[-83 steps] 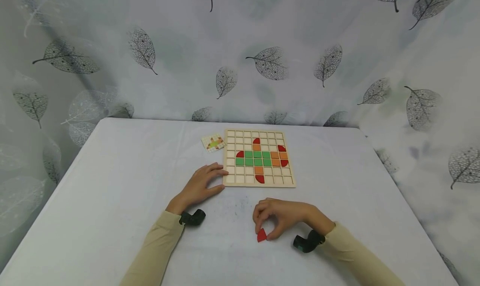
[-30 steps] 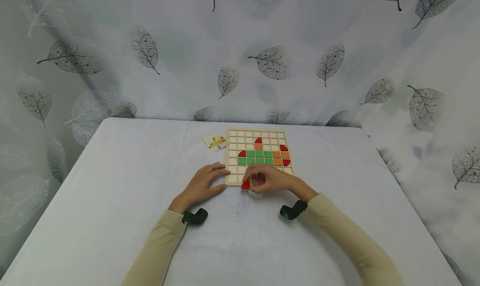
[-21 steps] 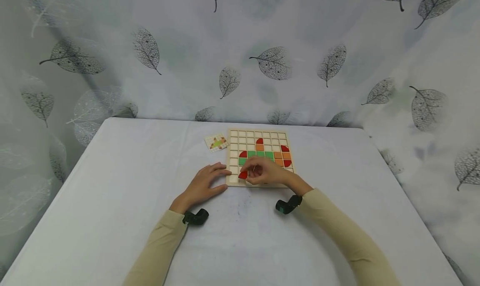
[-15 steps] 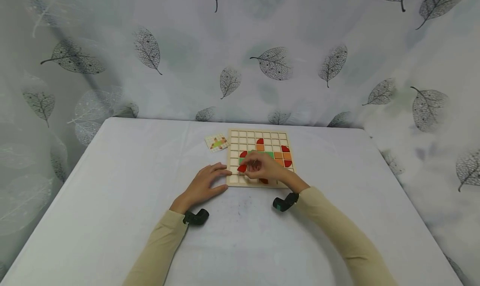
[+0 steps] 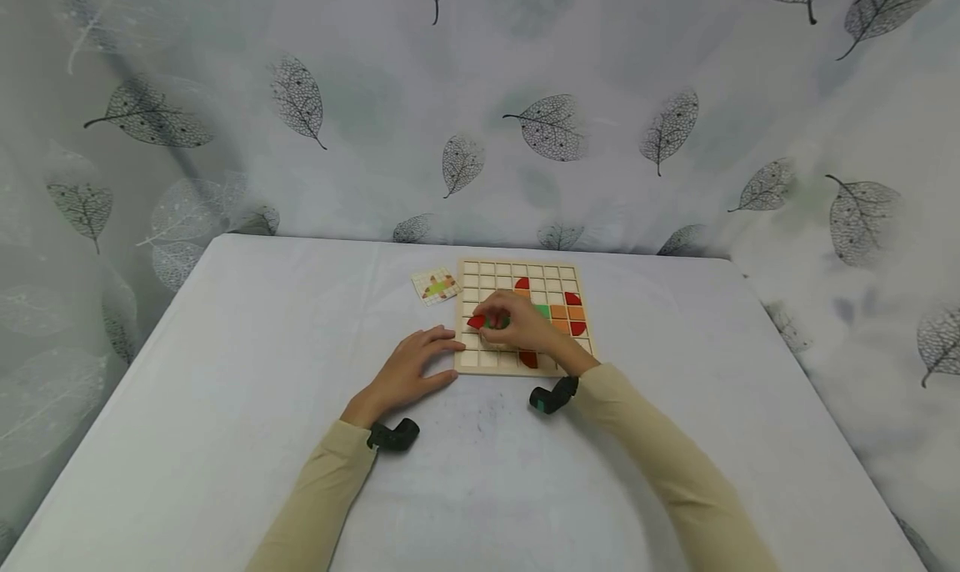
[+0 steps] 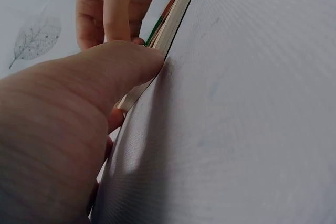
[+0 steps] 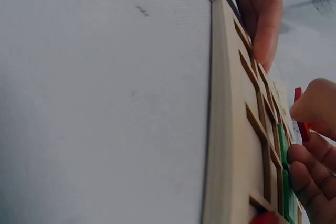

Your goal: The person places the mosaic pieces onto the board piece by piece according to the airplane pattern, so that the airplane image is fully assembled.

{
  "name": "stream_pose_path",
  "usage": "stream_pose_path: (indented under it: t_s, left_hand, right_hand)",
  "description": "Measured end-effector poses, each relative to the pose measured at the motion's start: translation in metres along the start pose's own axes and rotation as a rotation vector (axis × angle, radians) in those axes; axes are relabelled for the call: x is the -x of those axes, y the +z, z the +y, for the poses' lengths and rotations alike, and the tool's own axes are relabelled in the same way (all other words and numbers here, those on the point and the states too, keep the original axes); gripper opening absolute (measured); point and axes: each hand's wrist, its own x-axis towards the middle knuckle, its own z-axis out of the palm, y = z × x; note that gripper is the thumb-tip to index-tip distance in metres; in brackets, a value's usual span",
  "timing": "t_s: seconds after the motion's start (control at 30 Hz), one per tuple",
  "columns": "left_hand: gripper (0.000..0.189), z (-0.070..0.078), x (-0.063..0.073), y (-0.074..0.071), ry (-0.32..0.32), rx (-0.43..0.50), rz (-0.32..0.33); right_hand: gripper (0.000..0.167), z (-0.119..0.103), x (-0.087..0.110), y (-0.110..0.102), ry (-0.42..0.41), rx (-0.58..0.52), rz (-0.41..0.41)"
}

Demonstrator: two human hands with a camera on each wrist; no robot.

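Note:
My right hand [image 5: 525, 322] pinches a red quarter-round tile [image 5: 476, 322] between thumb and fingertips, over the left part of the wooden grid board [image 5: 469, 359]. In the right wrist view that red tile [image 7: 301, 116] stands on edge above the board, near green tiles [image 7: 283, 148] set in its squares. My left hand [image 5: 407, 363] rests at the board's front left corner, its fingers relaxed along the left edge and the thumb touching the corner. Green, orange and red tiles lie in the grid; the right hand hides several of them.
A small pattern card [image 5: 437, 286] lies beside the board's upper left corner, printed with a coloured figure on a grid. The board sits toward the far side of a white-covered table [image 5: 480, 489]. A leaf-print curtain [image 5: 360, 97] hangs behind.
My right hand has carried the red tile from the near part of the table up over the board, lately farther away and slightly left. The left hand has stayed at the board's corner.

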Motion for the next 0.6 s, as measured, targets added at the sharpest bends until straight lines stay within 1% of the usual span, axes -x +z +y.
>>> stream_pose_path:
  t_s: [0.17,0.3,0.43,0.6]
  left_hand:
    - [0.041,-0.0002,-0.0012,0.0017,-0.013,-0.002,-0.014]
    - [0.041,0.0002,-0.0014,0.0018,-0.012,-0.007,-0.010]
    - [0.041,0.0009,-0.0008,0.0006,-0.011,-0.009,-0.003]
    - [0.041,0.0018,0.0004,-0.0008,-0.022,-0.007,-0.008]
  right_hand:
    - [0.027,-0.0007,-0.0033,0.0046,0.030,0.037,0.011]
    - [0.022,0.0015,-0.0056,0.0069,0.043,0.056,0.005]
    - [0.017,0.0028,-0.0069,0.0079,0.065,0.050,-0.005]
    - [0.017,0.0037,-0.0068,0.0090,0.076,0.031,-0.014]
